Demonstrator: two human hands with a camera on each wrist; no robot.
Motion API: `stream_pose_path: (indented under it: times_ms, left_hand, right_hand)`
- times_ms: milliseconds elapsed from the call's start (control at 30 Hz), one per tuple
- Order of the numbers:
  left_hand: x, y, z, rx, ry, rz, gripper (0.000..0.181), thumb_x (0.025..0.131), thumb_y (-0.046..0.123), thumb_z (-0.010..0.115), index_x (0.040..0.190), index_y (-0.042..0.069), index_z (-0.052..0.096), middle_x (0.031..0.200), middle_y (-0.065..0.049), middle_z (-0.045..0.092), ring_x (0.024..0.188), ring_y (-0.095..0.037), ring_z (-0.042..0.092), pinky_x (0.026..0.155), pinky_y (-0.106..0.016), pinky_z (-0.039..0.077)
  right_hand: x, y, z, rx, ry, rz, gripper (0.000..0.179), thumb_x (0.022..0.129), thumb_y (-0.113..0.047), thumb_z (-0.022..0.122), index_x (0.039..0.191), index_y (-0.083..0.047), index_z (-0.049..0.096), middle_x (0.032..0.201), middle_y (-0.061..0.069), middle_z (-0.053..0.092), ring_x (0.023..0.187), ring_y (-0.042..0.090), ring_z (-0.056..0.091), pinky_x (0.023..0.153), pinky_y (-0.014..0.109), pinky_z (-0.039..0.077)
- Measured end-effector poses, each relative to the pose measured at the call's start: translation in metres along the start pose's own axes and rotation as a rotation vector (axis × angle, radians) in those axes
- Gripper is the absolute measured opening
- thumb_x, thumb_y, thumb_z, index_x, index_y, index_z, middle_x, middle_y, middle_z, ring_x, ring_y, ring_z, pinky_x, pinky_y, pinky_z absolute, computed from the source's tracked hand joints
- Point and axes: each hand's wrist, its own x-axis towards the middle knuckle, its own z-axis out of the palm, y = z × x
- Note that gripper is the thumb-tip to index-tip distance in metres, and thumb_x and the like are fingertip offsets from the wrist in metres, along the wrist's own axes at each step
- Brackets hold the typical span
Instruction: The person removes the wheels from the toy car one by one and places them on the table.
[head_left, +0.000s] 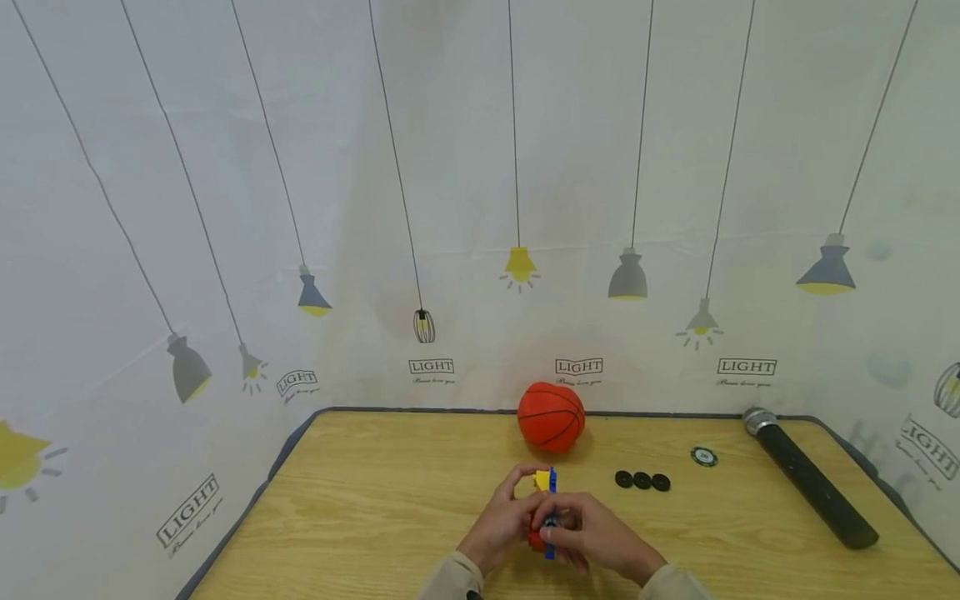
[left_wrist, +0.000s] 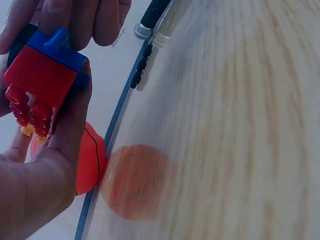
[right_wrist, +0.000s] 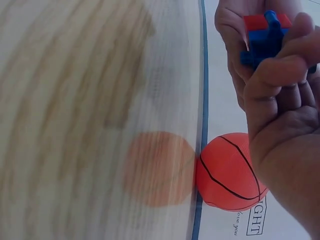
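Both hands are around a small toy of red, blue and yellow plastic blocks (left_wrist: 40, 75), raised above the table's front middle. My left hand (head_left: 501, 520) grips its body from the left, fingers and thumb about the red and yellow parts. From the right, my right hand (head_left: 603, 533) has its fingers curled at the blue side (right_wrist: 265, 45), pinching there. A dark round piece, like a black wheel (left_wrist: 20, 44), shows beside the blue block in the left wrist view, partly covered by fingers. Three black toy wheels (head_left: 642, 481) lie in a row beyond the right hand.
A red toy basketball (head_left: 551, 418) sits at the table's back edge, beyond the hands. Right of the wheels lies a poker chip (head_left: 704, 456). A black microphone (head_left: 813, 479) lies along the right side of the wooden table (head_left: 360, 492). Lamp-printed white sheeting (head_left: 465, 208) surrounds the table.
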Motion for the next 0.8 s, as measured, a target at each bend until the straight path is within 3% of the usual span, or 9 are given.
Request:
stream_pose_path:
  times_ms: [333,500,667,800]
  left_hand:
    - [0.0022,-0.005,0.0014,-0.019,0.053,0.028,0.038,0.103,0.018,0.054,0.141,0.018,0.048,0.1,-0.003,0.068,0.072,-0.01,0.06,0.068,-0.024,0.052]
    - [0.0028,-0.0038,0.0,-0.001,0.053,0.016,0.037,0.103,0.021,0.056,0.139,0.019,0.049,0.101,-0.003,0.068,0.073,-0.011,0.06,0.069,-0.025,0.051]
    - [0.0036,-0.005,0.0003,0.026,0.064,0.019,0.036,0.102,0.022,0.057,0.137,0.021,0.051,0.095,-0.002,0.066,0.071,-0.011,0.058,0.066,-0.024,0.05]
    - [0.0031,-0.006,0.0029,0.036,0.086,0.051,0.036,0.101,0.021,0.06,0.136,0.02,0.052,0.084,0.001,0.067,0.066,-0.01,0.06,0.061,-0.022,0.05]
  right_hand:
    - [0.001,-0.0031,0.0044,-0.006,0.066,0.028,0.02,0.099,-0.022,0.064,0.105,-0.003,0.064,0.065,0.0,0.06,0.046,0.008,0.048,0.045,0.021,0.043]
    - [0.0014,-0.0025,0.0044,-0.017,0.06,0.01,0.019,0.098,-0.02,0.065,0.105,-0.003,0.064,0.065,0.0,0.06,0.046,0.008,0.047,0.045,0.021,0.043]
    - [0.0023,0.0012,0.0067,-0.073,0.072,-0.028,0.017,0.096,-0.019,0.068,0.103,-0.004,0.065,0.065,0.0,0.059,0.049,0.009,0.048,0.043,0.022,0.041]
    - [0.0039,0.0022,0.008,-0.142,0.094,-0.081,0.013,0.095,-0.017,0.068,0.101,-0.006,0.066,0.083,0.003,0.067,0.058,0.008,0.052,0.05,0.022,0.044]
